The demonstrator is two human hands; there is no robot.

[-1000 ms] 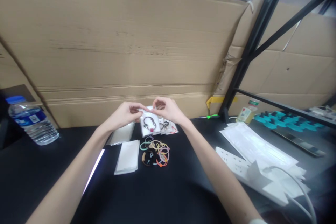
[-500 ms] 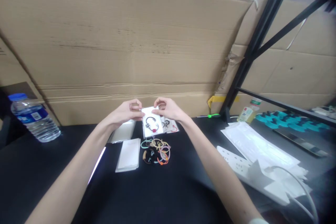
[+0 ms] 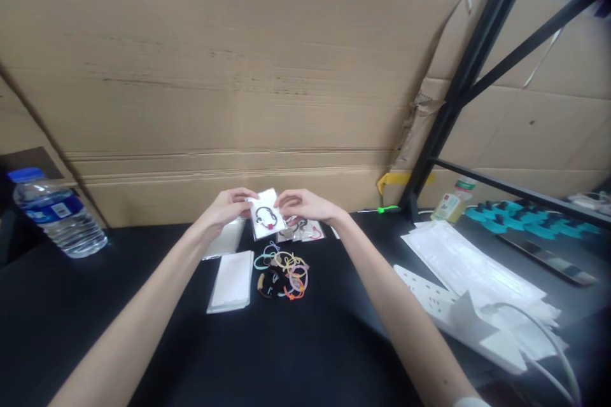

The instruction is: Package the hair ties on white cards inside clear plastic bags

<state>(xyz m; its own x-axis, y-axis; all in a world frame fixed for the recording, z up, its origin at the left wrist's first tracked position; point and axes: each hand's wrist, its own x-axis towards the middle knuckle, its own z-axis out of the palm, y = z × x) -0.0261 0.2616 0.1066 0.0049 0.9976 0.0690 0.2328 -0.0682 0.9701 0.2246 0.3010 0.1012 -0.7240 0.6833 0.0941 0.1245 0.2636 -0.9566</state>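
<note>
A small white packet (image 3: 263, 206) with a dark, red-beaded hair tie on it hangs between my hands, slightly tilted. My left hand (image 3: 230, 206) pinches its left edge, and my right hand (image 3: 304, 205) grips the right edge. Behind my right hand lie more packets (image 3: 310, 231) with dark and red bands. Below the held packet is a pile of colourful hair ties (image 3: 286, 272). To the left of the pile sits a stack of white cards (image 3: 231, 283). Clear sleeves (image 3: 225, 240) lie behind the cards, partly under my left hand.
A water bottle (image 3: 60, 213) stands at the left. At the right are white sheets (image 3: 468, 261), a power strip (image 3: 429, 299) with a cable, a dark phone-like slab (image 3: 544, 259), teal items (image 3: 525, 219) and a small bottle (image 3: 453, 201). Cardboard (image 3: 238, 76) closes off the back.
The held packet has shifted slightly left and up and now tilts. My right hand has moved from its top edge to its right side.
</note>
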